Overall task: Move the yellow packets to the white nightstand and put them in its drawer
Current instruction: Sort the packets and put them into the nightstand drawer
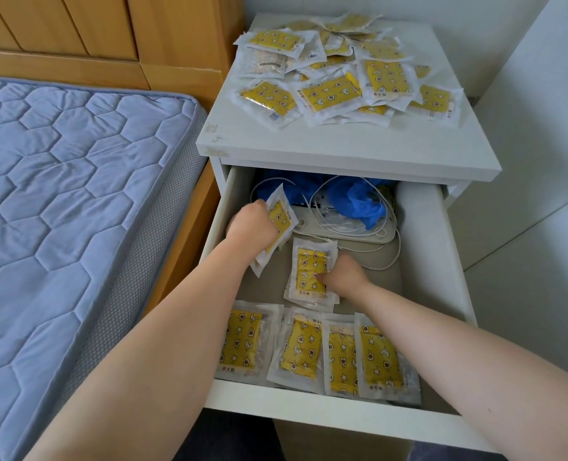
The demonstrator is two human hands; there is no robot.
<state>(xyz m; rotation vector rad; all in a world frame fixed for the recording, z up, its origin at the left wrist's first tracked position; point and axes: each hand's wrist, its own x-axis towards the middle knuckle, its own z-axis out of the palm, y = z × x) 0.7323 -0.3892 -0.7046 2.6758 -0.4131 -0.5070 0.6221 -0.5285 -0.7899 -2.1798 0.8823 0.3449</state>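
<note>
Head view. The drawer (309, 404) of the white nightstand (309, 143) stands pulled out, and both hands are inside it.

The left hand (251, 227) has its fingers curled round a tilted packet (278, 217) near the drawer's left wall, with further packets seemingly stacked behind it. The right hand (342, 277) pinches a flat packet (310, 271) at its right edge, thumb on the yellow face. This packet lies on the drawer floor, mid-drawer.

A front row of packets (309, 356) lies along the drawer's near wall, overlapping slightly. A large loose pile of packets (339, 69) remains on the nightstand top, so the task appears well short of complete.

At the drawer's rear lie white cables (359, 229) and a crumpled blue item (356, 201).

Assessment: the step in hand is laying packets into a second row. Recommended practice:
- Set the tilted packet down flat, just left of the flat one, parallel to the front row.
- Keep both clear of the cables, which could snag or lift an edge.
- Release only once each packet lies level.
- Avoid dragging the forearms across the front row.
</note>
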